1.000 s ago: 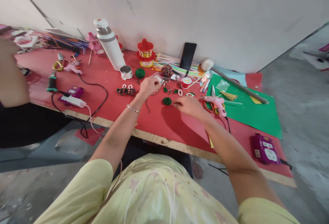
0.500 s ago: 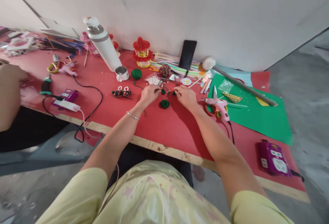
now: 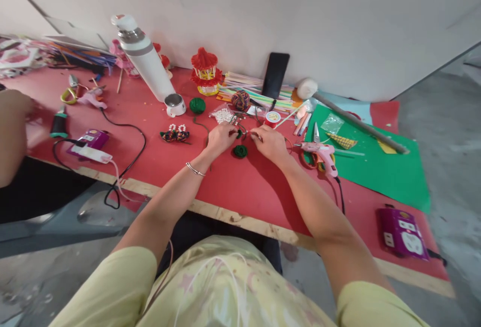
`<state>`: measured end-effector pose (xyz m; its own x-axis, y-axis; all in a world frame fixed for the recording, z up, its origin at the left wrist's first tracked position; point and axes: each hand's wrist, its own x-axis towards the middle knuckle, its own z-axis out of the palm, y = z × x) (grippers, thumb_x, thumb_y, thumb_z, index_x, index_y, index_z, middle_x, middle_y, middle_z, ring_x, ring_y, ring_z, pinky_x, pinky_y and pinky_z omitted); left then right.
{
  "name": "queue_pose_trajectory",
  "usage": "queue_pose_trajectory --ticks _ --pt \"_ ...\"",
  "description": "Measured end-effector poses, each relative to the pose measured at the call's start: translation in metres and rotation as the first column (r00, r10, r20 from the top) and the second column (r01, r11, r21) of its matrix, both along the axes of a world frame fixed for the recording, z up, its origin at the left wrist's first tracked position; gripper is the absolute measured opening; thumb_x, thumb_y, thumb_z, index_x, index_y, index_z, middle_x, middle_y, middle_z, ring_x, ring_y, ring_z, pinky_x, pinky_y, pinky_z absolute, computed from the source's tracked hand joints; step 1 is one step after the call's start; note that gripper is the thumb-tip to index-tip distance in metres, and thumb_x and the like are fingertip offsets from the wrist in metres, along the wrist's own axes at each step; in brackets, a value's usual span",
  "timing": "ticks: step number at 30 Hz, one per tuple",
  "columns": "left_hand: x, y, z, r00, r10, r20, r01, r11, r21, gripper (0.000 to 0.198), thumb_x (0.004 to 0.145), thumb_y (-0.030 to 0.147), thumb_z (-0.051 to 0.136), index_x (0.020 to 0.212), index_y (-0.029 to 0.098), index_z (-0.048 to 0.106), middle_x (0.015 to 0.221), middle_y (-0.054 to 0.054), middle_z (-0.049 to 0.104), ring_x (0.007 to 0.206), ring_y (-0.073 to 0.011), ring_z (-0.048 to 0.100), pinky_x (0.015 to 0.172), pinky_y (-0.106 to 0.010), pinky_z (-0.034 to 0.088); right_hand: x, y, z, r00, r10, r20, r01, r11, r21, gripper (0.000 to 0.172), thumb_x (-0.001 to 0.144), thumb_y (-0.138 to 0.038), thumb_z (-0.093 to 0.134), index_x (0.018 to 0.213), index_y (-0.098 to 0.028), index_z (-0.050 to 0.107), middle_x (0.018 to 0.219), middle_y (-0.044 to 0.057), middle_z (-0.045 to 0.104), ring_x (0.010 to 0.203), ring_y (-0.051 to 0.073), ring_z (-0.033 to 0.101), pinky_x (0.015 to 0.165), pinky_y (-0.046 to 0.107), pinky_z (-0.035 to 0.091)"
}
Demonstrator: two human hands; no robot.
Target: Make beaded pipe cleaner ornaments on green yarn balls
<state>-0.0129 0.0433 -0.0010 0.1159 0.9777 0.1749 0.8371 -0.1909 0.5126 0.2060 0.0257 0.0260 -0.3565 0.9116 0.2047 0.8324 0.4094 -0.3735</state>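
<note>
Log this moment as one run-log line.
left hand: pinching small green piece | right hand: fingertips at same piece | green wool coil: on red table between wrists | pink glue gun: right, untouched

Both bare arms reach up from the bottom of the frame and converge at its centre. The left hand (image 3: 221, 136), a thin bangle on its wrist, is curled with fingers pinched. The right hand (image 3: 271, 142) is curled likewise, just beside it.
</note>
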Motion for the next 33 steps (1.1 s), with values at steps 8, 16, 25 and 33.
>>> queue_pose_trajectory --ticks 8,16,25,33 --pt "0.001 -0.005 0.002 0.999 0.001 0.038 -0.002 1.000 0.026 0.024 0.097 0.033 0.058 0.094 0.022 0.078 0.102 -0.007 0.073 0.098 -0.0212 0.066 0.080 -0.031 0.048 0.000 -0.001 0.000 0.964 0.172 -0.204 -0.190 0.979 -0.070 0.029 0.101 -0.039 0.057 0.114 -0.022 0.077 0.110 0.006 0.078 0.092 0.019 0.069 0.085 0.029 0.049" --pt "0.009 -0.007 0.002 0.999 0.046 -0.004 -0.046 0.999 0.015 0.021 0.095 0.041 0.064 0.100 0.026 0.078 0.110 -0.007 0.071 0.099 -0.0217 0.066 0.080 -0.031 0.048 -0.009 -0.009 -0.002 0.957 0.258 -0.129 -0.268 0.961 -0.065 0.035 0.098 -0.048 0.062 0.119 -0.024 0.076 0.104 0.008 0.076 0.089 0.023 0.068 0.080 0.036 0.051" --pt "0.003 -0.002 0.003 0.926 0.034 0.376 -0.052 0.998 0.040 0.010 0.086 0.022 0.067 0.094 0.019 0.073 0.097 -0.005 0.074 0.085 -0.0162 0.064 0.082 -0.028 0.049 -0.011 -0.015 0.001 0.950 0.295 -0.099 -0.303 0.948 -0.091 0.048 0.088 -0.048 0.074 0.130 -0.025 0.069 0.126 0.011 0.069 0.110 0.030 0.068 0.095 0.043 0.055" --pt "-0.004 -0.015 0.021 0.720 0.135 0.680 0.075 0.960 -0.270 0.018 0.083 0.019 0.066 0.098 0.014 0.076 0.058 0.004 0.060 0.046 -0.0071 0.047 0.051 -0.020 0.037 -0.014 -0.013 -0.004 0.907 0.394 -0.150 -0.414 0.899 -0.141 0.063 0.080 -0.056 0.082 0.132 -0.025 0.067 0.124 0.011 0.069 0.112 0.031 0.067 0.096 0.045 0.055"
